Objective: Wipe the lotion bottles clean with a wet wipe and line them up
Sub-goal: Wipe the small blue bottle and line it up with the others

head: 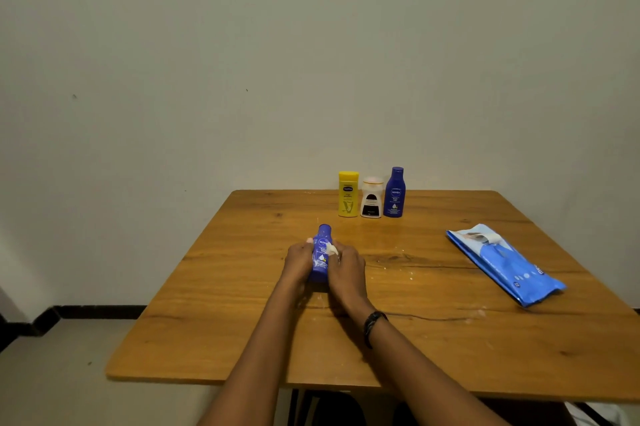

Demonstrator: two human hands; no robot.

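On the wooden bench (450, 339) three plastic lotion bottles stand in a row: yellow bottle (348, 193), white bottle (372, 199), blue bottle (394, 192). The left grip (299, 259) holds a fourth blue bottle (322, 235). The right grip (346, 264) pinches one white wet wipe (331, 249) against it. One blue wipe pack (505, 263) lies apart.

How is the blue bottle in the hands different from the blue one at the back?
The near blue bottle is held between the left hand and right hand; the far blue bottle stands free. The near one has a wet wipe pressed on it; the far one has none. The near one sits mid-table; the far one is lined up beside the white bottle. Both are dark blue with the same logo.
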